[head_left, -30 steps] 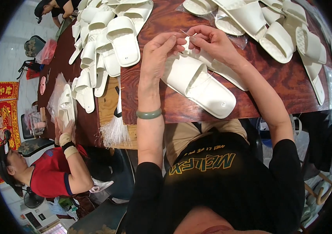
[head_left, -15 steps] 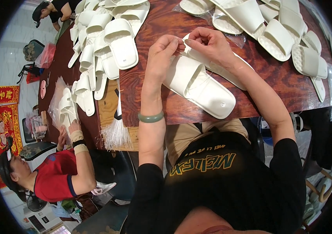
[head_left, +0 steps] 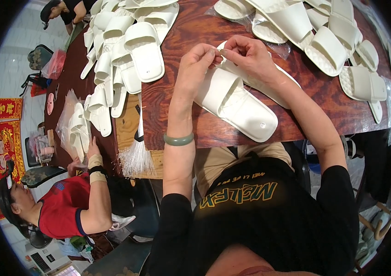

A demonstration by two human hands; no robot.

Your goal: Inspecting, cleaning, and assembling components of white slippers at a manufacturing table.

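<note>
Two white slide slippers lie on the wooden table in front of me. The nearer slipper (head_left: 250,117) points its heel toward me, and the other slipper (head_left: 280,94) lies just beyond, partly under my right forearm. Over their far ends, my left hand (head_left: 198,62) and my right hand (head_left: 249,57) meet, both pinched at thumb and forefinger. A fine, pale strand (head_left: 240,94) shows faintly over the nearer slipper's strap. It seems to run up to my fingertips, where its ends are too small to make out.
Piles of white slippers (head_left: 145,50) lie at the far left, with more slippers (head_left: 326,50) at the far right. A bundle of thin white strands (head_left: 138,156) hangs at the table's edge. A co-worker in red (head_left: 64,204) handles slippers on the left.
My hands stay together and have shifted slightly down and right, fingertips still pinched. At left, the co-worker's hands have moved on their slippers. One slipper at the far right has shifted left.
</note>
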